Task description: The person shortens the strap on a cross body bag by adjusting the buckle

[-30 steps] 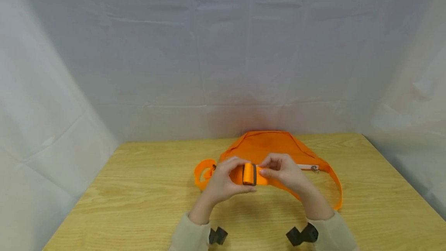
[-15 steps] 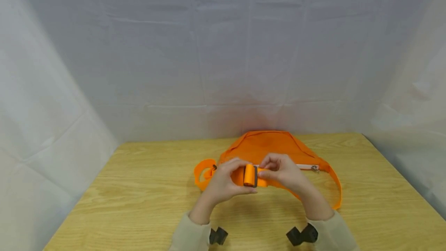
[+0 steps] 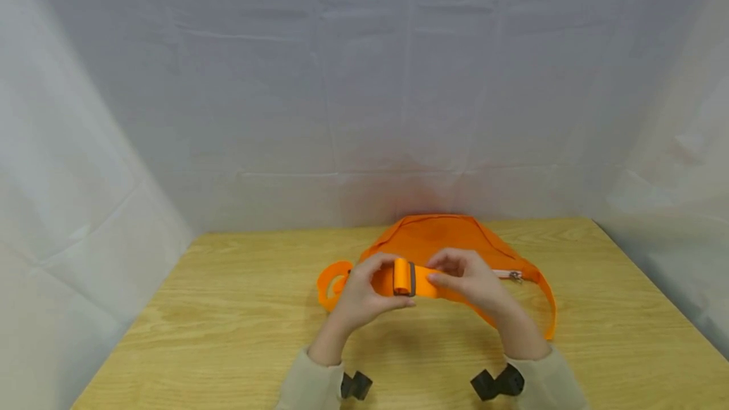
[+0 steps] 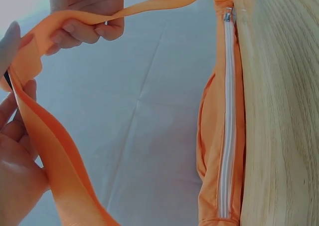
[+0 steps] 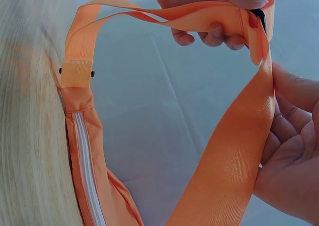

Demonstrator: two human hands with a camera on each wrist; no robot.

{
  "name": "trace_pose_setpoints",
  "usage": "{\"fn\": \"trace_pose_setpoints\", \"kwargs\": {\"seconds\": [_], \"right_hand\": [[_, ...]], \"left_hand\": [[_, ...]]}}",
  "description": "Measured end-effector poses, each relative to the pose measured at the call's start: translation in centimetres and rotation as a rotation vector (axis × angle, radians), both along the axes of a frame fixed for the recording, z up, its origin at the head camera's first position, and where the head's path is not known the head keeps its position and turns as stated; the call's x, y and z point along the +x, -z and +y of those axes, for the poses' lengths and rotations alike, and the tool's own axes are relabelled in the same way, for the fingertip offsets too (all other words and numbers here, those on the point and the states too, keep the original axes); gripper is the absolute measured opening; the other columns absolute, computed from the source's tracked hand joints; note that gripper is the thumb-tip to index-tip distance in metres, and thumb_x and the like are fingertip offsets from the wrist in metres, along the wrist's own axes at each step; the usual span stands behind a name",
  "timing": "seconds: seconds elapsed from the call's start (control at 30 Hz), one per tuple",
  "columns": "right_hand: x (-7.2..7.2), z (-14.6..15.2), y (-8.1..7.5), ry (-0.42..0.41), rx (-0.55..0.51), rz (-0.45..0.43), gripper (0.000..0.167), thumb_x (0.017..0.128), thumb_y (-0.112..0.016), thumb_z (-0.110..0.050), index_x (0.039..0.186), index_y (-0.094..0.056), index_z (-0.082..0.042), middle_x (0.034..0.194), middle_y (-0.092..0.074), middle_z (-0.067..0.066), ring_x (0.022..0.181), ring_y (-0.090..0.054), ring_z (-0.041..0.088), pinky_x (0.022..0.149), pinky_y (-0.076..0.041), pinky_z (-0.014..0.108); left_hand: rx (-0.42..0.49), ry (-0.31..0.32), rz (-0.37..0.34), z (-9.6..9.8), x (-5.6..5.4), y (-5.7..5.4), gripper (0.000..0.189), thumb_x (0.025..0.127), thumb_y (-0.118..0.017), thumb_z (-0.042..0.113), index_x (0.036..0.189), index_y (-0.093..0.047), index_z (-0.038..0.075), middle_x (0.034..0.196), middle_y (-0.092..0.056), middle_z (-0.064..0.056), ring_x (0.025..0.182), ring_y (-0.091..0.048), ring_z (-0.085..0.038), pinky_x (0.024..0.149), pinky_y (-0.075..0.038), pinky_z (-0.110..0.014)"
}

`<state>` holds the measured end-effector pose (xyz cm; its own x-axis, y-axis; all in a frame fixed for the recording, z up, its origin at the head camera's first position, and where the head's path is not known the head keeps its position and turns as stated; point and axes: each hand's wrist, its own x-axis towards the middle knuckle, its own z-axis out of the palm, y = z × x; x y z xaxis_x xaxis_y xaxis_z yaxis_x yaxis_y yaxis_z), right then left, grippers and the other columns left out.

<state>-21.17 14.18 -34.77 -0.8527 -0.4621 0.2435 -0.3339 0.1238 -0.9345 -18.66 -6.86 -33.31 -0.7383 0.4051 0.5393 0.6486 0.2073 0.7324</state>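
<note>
An orange waist bag [image 3: 438, 233] lies at the back of the table, its white zipper [image 4: 229, 121] facing forward. My left hand [image 3: 364, 293] grips a dark slider buckle [image 3: 412, 279] by its top and bottom edges, thumb below and fingers above. An orange strap loop [image 3: 401, 276] bulges out of the buckle on its left side. Just right of it, my right hand [image 3: 469, 280] pinches the orange strap [image 5: 224, 151] between thumb and fingers. Both hands hold this part raised in front of the bag, as the right wrist view shows.
A wooden table [image 3: 239, 309] carries the bag. The strap's left end [image 3: 327, 283] curls beside the bag, and its right side [image 3: 549, 309] arcs down onto the table. White sheeting [image 3: 364, 93] hangs behind and on both sides. Dark devices [image 3: 498, 383] sit at the cuffs.
The buckle has moved slightly left and up in my left hand. My right hand has shifted a little right, and more strap shows between it and the buckle.
</note>
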Motion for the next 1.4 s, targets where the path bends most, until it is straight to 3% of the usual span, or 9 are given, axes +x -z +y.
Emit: {"fn": "trace_pose_setpoints", "kwargs": {"seconds": [0.33,0.9,1.4], "right_hand": [[0.24,-0.14,-0.31,0.01,-0.01,0.018,0.017,0.084,-0.059,-0.004,0.094,-0.058,0.01,0.083,-0.06,0.018,0.067,-0.058,0.016,0.06,-0.049,0.03],[0.54,-0.48,-0.4,0.016,-0.002,0.022,0.015,0.083,-0.06,-0.005,0.093,-0.059,0.007,0.082,-0.062,0.014,0.067,-0.058,0.018,0.059,-0.049,0.031],[0.65,-0.66,-0.51,0.018,0.012,-0.009,0.016,0.083,-0.061,-0.006,0.089,-0.057,0.008,0.075,-0.061,0.013,0.066,-0.057,0.017,0.06,-0.048,0.03]], "left_hand": [[-0.004,0.005,0.027,0.02,0.04,0.05,0.047,0.06,-0.079,-0.001,0.101,-0.056,-0.004,0.095,-0.059,-0.012,0.082,-0.052,-0.016,0.072,-0.045,-0.033],[-0.018,0.036,0.063,0.23,0.15,0.13,0.046,0.06,-0.079,0.001,0.1,-0.057,-0.003,0.094,-0.058,-0.011,0.082,-0.052,-0.016,0.073,-0.045,-0.032],[-0.048,0.035,0.023,0.48,0.54,-0.34,0.047,0.06,-0.079,-0.001,0.101,-0.057,-0.003,0.094,-0.058,-0.009,0.082,-0.051,-0.015,0.074,-0.045,-0.031]]}}
